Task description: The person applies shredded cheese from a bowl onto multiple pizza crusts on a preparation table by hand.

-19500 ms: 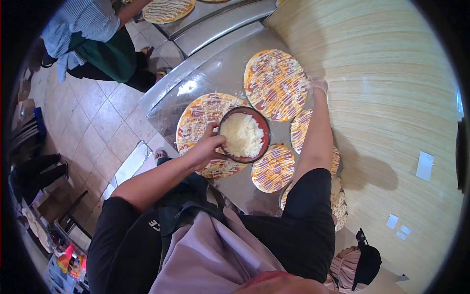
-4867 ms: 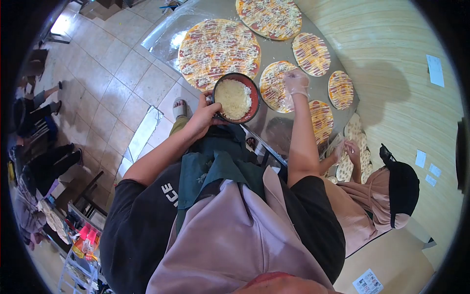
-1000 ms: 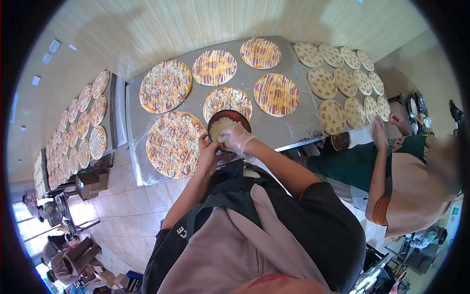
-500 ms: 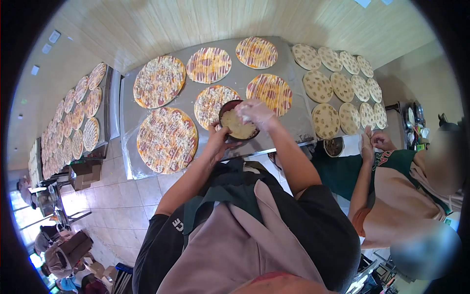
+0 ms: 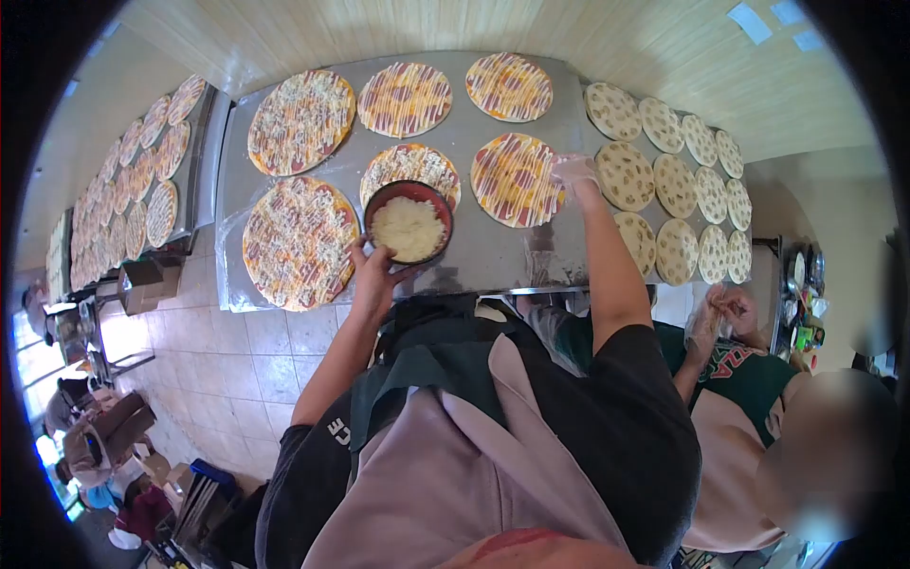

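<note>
My left hand (image 5: 376, 270) grips the rim and side of a dark bowl with a red inside (image 5: 444, 204). Grated cheese (image 5: 408, 229) fills much of it. The bowl overlaps the front of a cheese-topped pizza (image 5: 403, 166). My right hand (image 5: 576, 177), in a clear plastic glove, is at the right edge of a sauce-striped pizza (image 5: 517, 180). Its fingers are curled together on what looks like a pinch of grated cheese, mostly hidden in the glove.
Two larger cheese-topped pizzas (image 5: 300, 244) lie on the metal table (image 5: 493, 256) at left, two striped ones (image 5: 405, 100) at the back. Several small topped rounds (image 5: 626, 175) lie at right, beside a co-worker's hands (image 5: 725, 313). More pizzas (image 5: 161, 213) fill a table at far left.
My right hand has left the bowl and moved right to the striped pizza's edge. My left hand has drawn the bowl leftward. The view has shifted slightly.
</note>
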`<move>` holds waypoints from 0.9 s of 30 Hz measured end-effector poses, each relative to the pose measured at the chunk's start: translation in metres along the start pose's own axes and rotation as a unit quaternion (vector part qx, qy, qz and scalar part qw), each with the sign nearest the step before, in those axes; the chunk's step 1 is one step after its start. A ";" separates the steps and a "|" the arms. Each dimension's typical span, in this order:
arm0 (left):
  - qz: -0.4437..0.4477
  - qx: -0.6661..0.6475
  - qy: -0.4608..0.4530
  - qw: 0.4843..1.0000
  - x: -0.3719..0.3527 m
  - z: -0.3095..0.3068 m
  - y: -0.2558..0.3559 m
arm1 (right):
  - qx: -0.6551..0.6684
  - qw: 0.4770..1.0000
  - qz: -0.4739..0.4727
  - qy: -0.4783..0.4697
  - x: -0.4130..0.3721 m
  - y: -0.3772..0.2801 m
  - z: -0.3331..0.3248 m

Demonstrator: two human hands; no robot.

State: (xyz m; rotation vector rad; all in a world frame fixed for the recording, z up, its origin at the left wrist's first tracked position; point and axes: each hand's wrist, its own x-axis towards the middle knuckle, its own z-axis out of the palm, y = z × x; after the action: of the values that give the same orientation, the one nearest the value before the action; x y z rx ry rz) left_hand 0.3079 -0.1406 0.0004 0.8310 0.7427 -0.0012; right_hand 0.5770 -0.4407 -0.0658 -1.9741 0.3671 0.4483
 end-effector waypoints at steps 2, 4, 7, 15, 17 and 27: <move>0.038 -0.018 0.026 0.999 -0.003 -0.020 -0.001 | -0.448 0.888 -0.103 0.006 0.029 -0.005 0.005; 0.046 -0.022 0.046 0.998 -0.008 -0.034 0.000 | -0.491 0.856 -0.157 -0.033 0.078 0.015 0.008; 0.063 -0.029 0.084 0.994 -0.017 -0.052 -0.004 | -0.526 0.823 -0.205 -0.066 0.100 0.007 0.017; 0.076 -0.056 0.106 0.990 -0.042 -0.062 -0.020 | -0.577 0.790 -0.196 -0.061 0.073 -0.042 0.066; 0.082 -0.058 0.100 0.990 -0.043 -0.064 -0.023 | -0.484 0.848 -0.204 -0.075 0.079 -0.034 0.080; 0.073 -0.061 0.111 0.989 -0.042 -0.056 -0.029 | -0.563 0.765 -0.233 -0.211 -0.019 -0.068 0.100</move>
State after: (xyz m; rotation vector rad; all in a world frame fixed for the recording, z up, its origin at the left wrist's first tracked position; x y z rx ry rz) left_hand 0.2350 -0.1341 -0.0186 0.7737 0.8804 0.2708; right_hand 0.5755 -0.3199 -0.0428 -2.8610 -0.9005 0.8817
